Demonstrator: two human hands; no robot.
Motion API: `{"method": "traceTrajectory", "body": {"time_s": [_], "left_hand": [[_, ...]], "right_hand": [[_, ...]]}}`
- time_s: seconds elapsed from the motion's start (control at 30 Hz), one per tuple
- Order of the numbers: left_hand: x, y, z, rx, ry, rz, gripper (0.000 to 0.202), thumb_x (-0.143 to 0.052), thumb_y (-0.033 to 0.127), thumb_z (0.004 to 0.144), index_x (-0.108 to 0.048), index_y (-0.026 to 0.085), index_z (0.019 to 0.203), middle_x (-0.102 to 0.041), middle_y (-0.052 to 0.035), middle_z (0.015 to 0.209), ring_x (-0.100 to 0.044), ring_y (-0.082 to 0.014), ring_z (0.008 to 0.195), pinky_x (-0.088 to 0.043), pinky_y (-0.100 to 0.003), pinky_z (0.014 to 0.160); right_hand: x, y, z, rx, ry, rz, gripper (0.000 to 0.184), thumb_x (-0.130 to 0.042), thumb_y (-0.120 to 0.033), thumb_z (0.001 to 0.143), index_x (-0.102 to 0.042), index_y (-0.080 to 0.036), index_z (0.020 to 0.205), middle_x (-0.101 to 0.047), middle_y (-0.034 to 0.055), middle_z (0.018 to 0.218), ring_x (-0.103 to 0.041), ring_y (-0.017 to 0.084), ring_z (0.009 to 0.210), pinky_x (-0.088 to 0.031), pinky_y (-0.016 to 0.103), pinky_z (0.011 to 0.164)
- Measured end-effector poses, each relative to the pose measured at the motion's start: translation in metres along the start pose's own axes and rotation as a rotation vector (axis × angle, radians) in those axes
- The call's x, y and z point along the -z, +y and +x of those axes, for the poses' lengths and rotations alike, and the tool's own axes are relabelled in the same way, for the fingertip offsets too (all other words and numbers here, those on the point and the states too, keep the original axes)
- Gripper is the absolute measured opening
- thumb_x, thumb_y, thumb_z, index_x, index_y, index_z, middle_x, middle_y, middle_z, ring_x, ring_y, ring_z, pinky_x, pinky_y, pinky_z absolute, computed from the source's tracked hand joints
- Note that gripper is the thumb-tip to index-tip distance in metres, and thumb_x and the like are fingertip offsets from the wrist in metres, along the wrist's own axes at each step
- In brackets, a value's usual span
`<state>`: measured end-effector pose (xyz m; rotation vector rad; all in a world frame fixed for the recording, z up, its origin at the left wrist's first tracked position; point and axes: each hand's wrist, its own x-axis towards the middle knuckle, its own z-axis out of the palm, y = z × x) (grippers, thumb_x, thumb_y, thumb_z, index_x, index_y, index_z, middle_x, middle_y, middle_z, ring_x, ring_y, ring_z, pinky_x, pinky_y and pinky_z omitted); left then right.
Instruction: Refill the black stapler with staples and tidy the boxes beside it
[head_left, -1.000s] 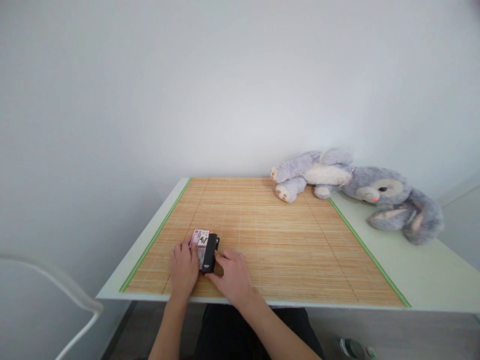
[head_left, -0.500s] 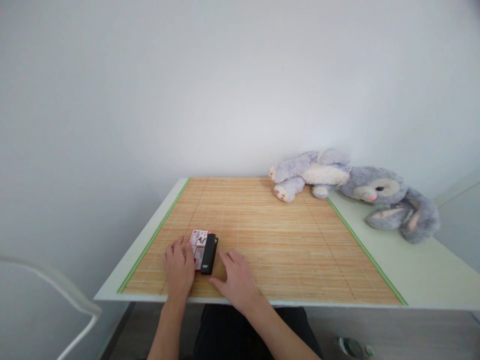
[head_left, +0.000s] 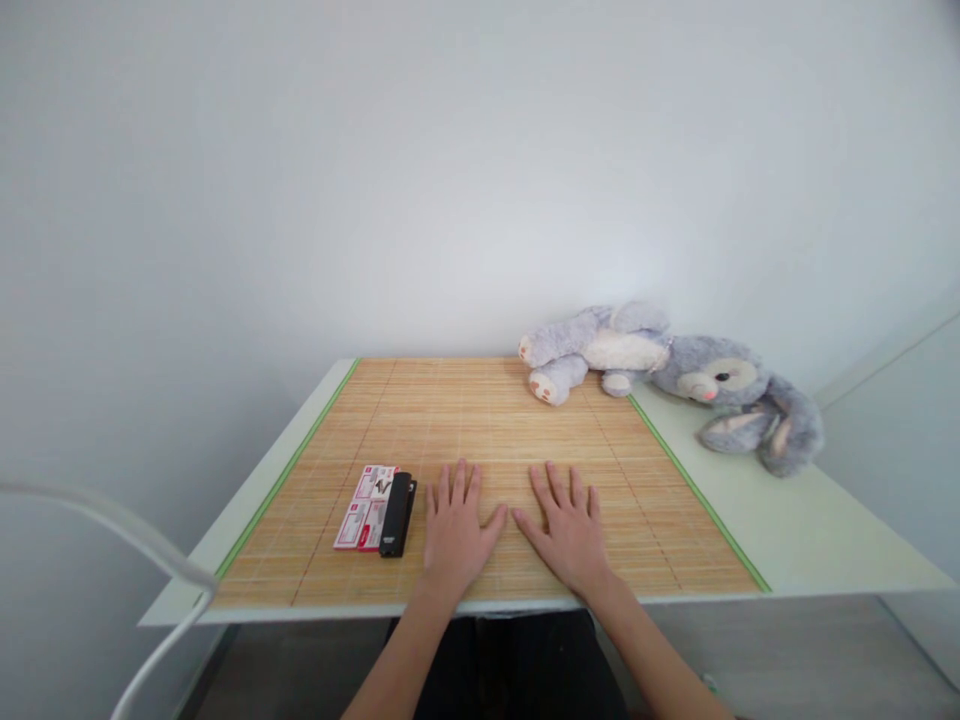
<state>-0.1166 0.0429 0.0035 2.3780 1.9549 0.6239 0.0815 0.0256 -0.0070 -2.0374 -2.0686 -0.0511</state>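
Observation:
My left hand point(head_left: 456, 530) lies flat on the bamboo mat point(head_left: 480, 420), fingers spread, holding nothing. To its right, my right hand point(head_left: 568, 530) also rests flat with fingers apart and nothing in it. Just left of my left hand, without contact, is a black stapler point(head_left: 397, 515), lying lengthwise away from me. Against the stapler's left side sit small white-and-red printed boxes point(head_left: 361, 522), one with a dark picture on its top. How many boxes there are I cannot tell exactly.
A grey plush rabbit point(head_left: 630, 352) lies on its side at the back right, partly on the mat and partly on the pale tabletop point(head_left: 810, 540). A white wall point(head_left: 450, 180) stands behind the table. At lower left a white cable-like curve point(head_left: 161, 550) crosses the view.
Both hands have left the stapler and boxes, moved right and flattened on the mat. The boxes are now uncovered. The whole view has shifted slightly.

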Motion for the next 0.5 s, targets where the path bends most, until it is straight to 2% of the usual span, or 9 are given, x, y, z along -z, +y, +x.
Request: {"method": "traceTrajectory", "body": {"time_s": [0.17, 0.3, 0.5], "left_hand": [[-0.0066, -0.0016, -0.0025, 0.034, -0.011, 0.087, 0.076, -0.046, 0.066, 0.095, -0.034, 0.029, 0.160, -0.025, -0.0059, 0.171, -0.014, -0.0384, 0.158, -0.012, -0.064, 0.125], [-0.0074, -0.0012, -0.0027, 0.037, -0.011, 0.093, 0.080, -0.042, 0.073, 0.094, -0.034, 0.029, 0.161, -0.024, -0.0049, 0.171, -0.013, -0.0376, 0.158, -0.011, -0.064, 0.126], [-0.0069, -0.0009, -0.0017, 0.049, -0.016, 0.088, 0.081, -0.040, 0.074, 0.094, -0.032, 0.030, 0.162, -0.025, -0.0045, 0.171, -0.014, -0.0363, 0.158, -0.011, -0.063, 0.126]], "right_hand": [[-0.0013, -0.0095, -0.0005, -0.024, -0.027, -0.044, 0.083, -0.031, -0.080, 0.095, -0.023, -0.035, 0.164, -0.017, 0.0031, 0.172, -0.004, 0.042, 0.158, -0.003, 0.069, 0.121], [-0.0015, -0.0101, 0.0001, -0.038, -0.035, -0.065, 0.083, -0.030, -0.080, 0.095, -0.022, -0.035, 0.164, -0.016, 0.0030, 0.172, -0.003, 0.042, 0.158, -0.002, 0.069, 0.121], [-0.0029, -0.0107, 0.0000, -0.046, -0.037, -0.078, 0.082, -0.029, -0.080, 0.095, -0.021, -0.035, 0.164, -0.015, 0.0033, 0.173, -0.003, 0.042, 0.158, -0.002, 0.069, 0.120]]}}
